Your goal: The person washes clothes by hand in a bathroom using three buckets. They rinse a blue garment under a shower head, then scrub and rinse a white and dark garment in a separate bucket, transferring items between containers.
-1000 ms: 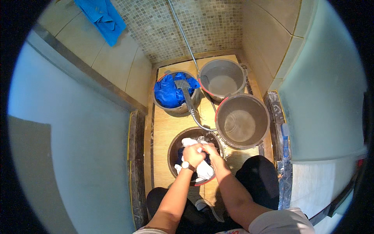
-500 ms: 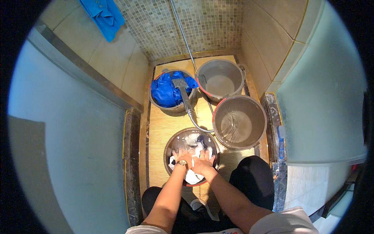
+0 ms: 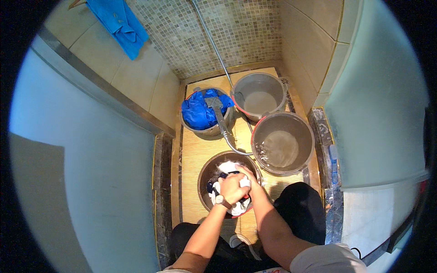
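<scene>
A dark round bucket (image 3: 201,185) stands between my knees, with wet white and dark garments (image 3: 227,167) bunched inside it. My left hand (image 3: 231,188), a watch on its wrist, is curled over the wad of cloth, knuckles up. Pressed against it, my right hand (image 3: 251,176) wraps the cloth's right side, a white bit showing between the two hands. Both hands are closed on the bunched white garment; most of the fingertips are hidden in it.
Behind on the left, a bucket (image 3: 210,132) holds blue cloth (image 3: 198,111) with a shower head (image 3: 214,103) lying on top. Two grey buckets (image 3: 259,82) (image 3: 311,145) with water stand at the right. A blue brush (image 3: 333,164) lies on the right ledge; a blue towel (image 3: 120,27) hangs far left.
My hands, spread flat on the garments before, have come together and closed round the bunched white cloth. The whole view has shifted slightly.
</scene>
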